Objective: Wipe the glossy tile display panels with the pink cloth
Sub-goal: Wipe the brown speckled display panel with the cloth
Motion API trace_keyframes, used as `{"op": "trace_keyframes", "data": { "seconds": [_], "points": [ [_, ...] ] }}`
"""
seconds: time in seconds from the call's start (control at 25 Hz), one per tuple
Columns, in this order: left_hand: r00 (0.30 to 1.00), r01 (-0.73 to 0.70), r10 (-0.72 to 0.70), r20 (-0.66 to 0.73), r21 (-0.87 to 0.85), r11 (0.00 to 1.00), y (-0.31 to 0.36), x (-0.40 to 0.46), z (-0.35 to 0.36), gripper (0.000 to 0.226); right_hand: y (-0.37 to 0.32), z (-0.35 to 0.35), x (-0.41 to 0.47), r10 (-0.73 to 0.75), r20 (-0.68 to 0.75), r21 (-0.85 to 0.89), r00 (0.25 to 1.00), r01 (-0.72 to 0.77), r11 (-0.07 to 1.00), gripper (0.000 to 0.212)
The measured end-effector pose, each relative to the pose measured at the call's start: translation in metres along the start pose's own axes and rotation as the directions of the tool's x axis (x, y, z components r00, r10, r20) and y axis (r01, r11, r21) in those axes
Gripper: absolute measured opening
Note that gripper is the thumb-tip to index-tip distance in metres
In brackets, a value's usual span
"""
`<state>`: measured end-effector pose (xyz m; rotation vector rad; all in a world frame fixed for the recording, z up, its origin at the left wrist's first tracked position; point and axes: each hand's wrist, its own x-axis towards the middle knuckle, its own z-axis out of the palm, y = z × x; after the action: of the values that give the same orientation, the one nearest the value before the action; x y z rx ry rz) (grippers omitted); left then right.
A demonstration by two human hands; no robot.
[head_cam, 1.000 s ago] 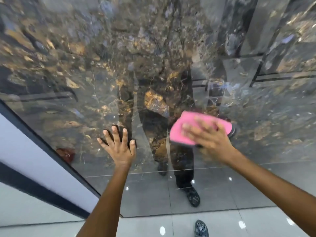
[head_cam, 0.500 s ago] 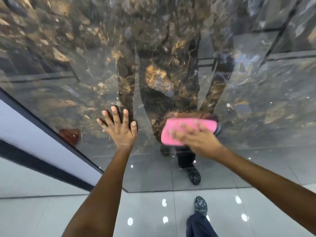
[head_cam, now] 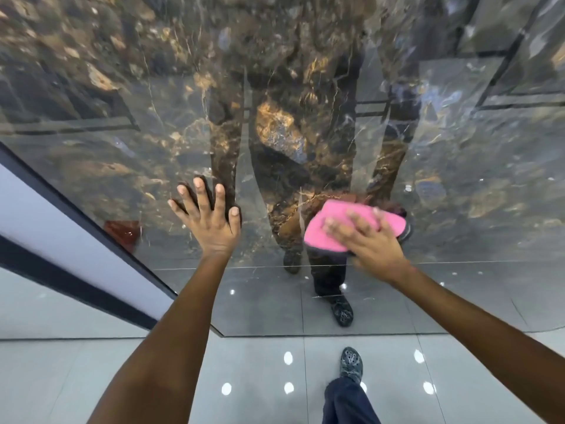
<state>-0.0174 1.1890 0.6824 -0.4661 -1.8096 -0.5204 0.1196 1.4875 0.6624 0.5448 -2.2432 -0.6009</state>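
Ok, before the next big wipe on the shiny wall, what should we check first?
1. Pink cloth flat against the tile panel: ok, it lies spread on the surface.
2. Right hand on the cloth: ok, straight fingers press it to the panel.
3. Left hand steadying: ok, palm flat on the panel, fingers spread, apart from the cloth.
4. Cloth clean enough: cannot tell, only its back shows.
5. Footing: ok, one shoe stands on the floor tiles.
6. Panel streak-free: cannot tell, reflections hide smears.
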Motion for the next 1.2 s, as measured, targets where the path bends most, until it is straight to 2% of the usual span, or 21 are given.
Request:
{"op": "trace_keyframes", "data": {
  "seconds": [0.04, 0.08, 0.12, 0.2, 0.24, 0.28, 0.36, 0.44, 0.56, 0.6, 0.68, 0.76, 0.84, 0.92, 0.96, 1.0, 1.04, 1.08, 1.12, 1.16, 1.2],
  "points": [
    [1.0, -0.003, 0.003, -0.002, 0.011, 1.0, 0.0, 0.0, 0.0, 0.057, 0.001, -0.003, 0.009, 0.106, -0.035, -0.009, 0.994, -0.107, 0.994, 0.101],
    [1.0, -0.003, 0.002, 0.016, 0.025, 1.0, 0.0, 0.002, -0.001, 0.057, -0.003, -0.001, 0.01, 0.082, -0.025, -0.069, 0.996, -0.083, 0.994, 0.107],
    [0.999, -0.004, 0.002, 0.048, 0.043, 0.999, 0.0, 0.004, -0.002, 0.057, -0.01, 0.005, 0.001, -0.06, 0.055, -0.111, 0.997, 0.065, 0.992, 0.114],
    [0.993, 0.016, -0.023, 0.112, 0.061, 0.998, 0.004, 0.01, -0.01, 0.057, -0.019, 0.013, -0.029, -0.432, 0.254, -0.008, 0.865, 0.448, 0.894, 0.121],
    [0.987, 0.065, -0.069, 0.143, 0.034, 0.997, 0.009, 0.009, -0.017, 0.057, -0.013, 0.014, -0.041, -0.522, 0.278, 0.04, 0.807, 0.533, 0.845, 0.124],
    [0.977, 0.138, -0.134, 0.168, -0.013, 0.99, 0.017, 0.007, -0.024, 0.056, 0.002, 0.006, -0.043, -0.53, 0.272, 0.064, 0.803, 0.534, 0.843, 0.128],
    [0.955, 0.258, -0.236, 0.181, -0.105, 0.961, 0.041, 0.014, -0.038, 0.049, 0.042, -0.023, -0.018, -0.337, 0.136, 0.006, 0.932, 0.339, 0.941, 0.126],
    [0.964, 0.255, -0.234, 0.129, -0.19, 0.948, 0.07, 0.058, -0.038, 0.044, 0.09, -0.07, 0.039, -0.139, -0.115, -0.015, 0.984, 0.138, 0.99, 0.098],
    [0.99, 0.142, -0.139, 0.031, -0.23, 0.963, 0.109, 0.153, -0.031, 0.046, 0.137, -0.124, 0.113, 0.321, -0.349, 0.169, 0.88, -0.278, 0.946, 0.068],
    [0.993, 0.118, -0.118, 0.009, -0.182, 0.976, 0.116, 0.174, -0.027, 0.05, 0.135, -0.13, 0.124, 0.358, -0.336, 0.188, 0.871, -0.31, 0.932, 0.07],
    [0.997, 0.077, -0.077, -0.005, -0.051, 0.996, 0.119, 0.187, -0.021, 0.056, 0.113, -0.125, 0.118, 0.121, -0.187, 0.03, 0.975, -0.118, 0.993, 0.086],
    [0.999, 0.043, -0.043, 0.01, 0.005, 0.999, 0.115, 0.18, -0.019, 0.059, 0.113, -0.125, 0.101, -0.207, -0.02, -0.051, 0.978, 0.205, 0.977, 0.086],
    [0.995, 0.093, -0.092, 0.023, -0.043, 0.995, 0.116, 0.181, -0.023, 0.057, 0.156, -0.147, 0.107, -0.234, -0.09, -0.033, 0.968, 0.232, 0.972, 0.075],
    [0.984, 0.176, -0.176, 0.014, -0.164, 0.971, 0.129, 0.195, -0.031, 0.051, 0.219, -0.18, 0.135, 0.061, -0.34, -0.051, 0.938, -0.084, 0.995, 0.07],
    [0.984, 0.174, -0.179, -0.005, -0.217, 0.961, 0.139, 0.207, -0.037, 0.05, 0.252, -0.201, 0.15, 0.301, -0.45, 0.02, 0.841, -0.327, 0.945, 0.073],
    [0.987, 0.142, -0.157, -0.038, -0.257, 0.956, 0.151, 0.226, -0.043, 0.05, 0.276, -0.219, 0.163, 0.527, -0.516, 0.179, 0.676, -0.516, 0.838, 0.076],
    [0.989, 0.098, -0.124, -0.075, -0.283, 0.954, 0.162, 0.252, -0.048, 0.051, 0.283, -0.231, 0.178, 0.672, -0.523, 0.331, 0.524, -0.602, 0.727, 0.078],
    [0.99, 0.056, -0.093, -0.109, -0.3, 0.952, 0.171, 0.282, -0.053, 0.052, 0.274, -0.237, 0.191, 0.702, -0.509, 0.395, 0.498, -0.589, 0.705, 0.078],
    [0.988, 0.026, -0.071, -0.138, -0.305, 0.952, 0.178, 0.314, -0.059, 0.053, 0.258, -0.234, 0.199, 0.598, -0.502, 0.35, 0.624, -0.486, 0.801, 0.077],
    [0.985, 0.003, -0.052, -0.162, -0.292, 0.957, 0.183, 0.345, -0.063, 0.054, 0.24, -0.221, 0.198, 0.321, -0.465, 0.205, 0.825, -0.252, 0.946, 0.074],
    [0.984, -0.014, -0.033, -0.177, -0.254, 0.967, 0.184, 0.371, -0.065, 0.056, 0.224, -0.211, 0.193, -0.02, -0.329, 0.039, 0.944, 0.034, 0.999, 0.07]
  ]
}}
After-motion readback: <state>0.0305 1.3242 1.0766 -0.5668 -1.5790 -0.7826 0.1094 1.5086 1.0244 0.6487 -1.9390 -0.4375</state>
